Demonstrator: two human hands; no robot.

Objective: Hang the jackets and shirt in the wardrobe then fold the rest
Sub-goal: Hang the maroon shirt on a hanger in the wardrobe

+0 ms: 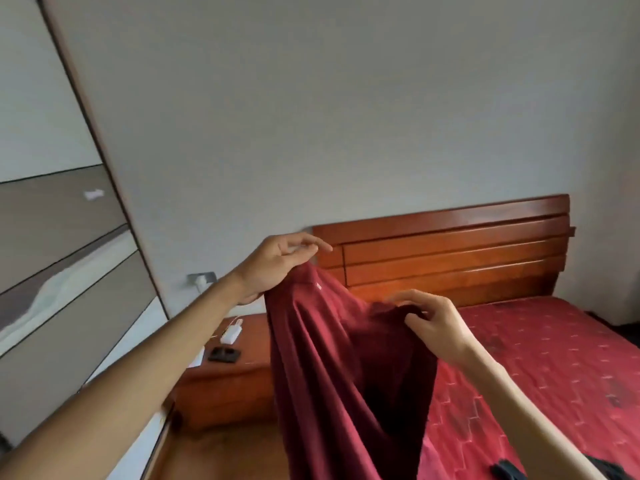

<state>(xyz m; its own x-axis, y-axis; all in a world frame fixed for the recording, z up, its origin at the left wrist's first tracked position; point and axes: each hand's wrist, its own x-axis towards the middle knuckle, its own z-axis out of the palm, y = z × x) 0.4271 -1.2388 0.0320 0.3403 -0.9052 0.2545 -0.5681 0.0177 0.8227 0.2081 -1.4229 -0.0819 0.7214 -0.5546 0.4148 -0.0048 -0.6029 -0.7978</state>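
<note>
The maroon garment [329, 375] is running off the bottom edge; the black item [509, 471] is being cropped there too.

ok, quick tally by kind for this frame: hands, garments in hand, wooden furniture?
Hands: 2, left hand and right hand, both pinching the cloth
Garments in hand: 1, dark red garment
Wooden furniture: 2, headboard and nightstand
Total: 5
</note>
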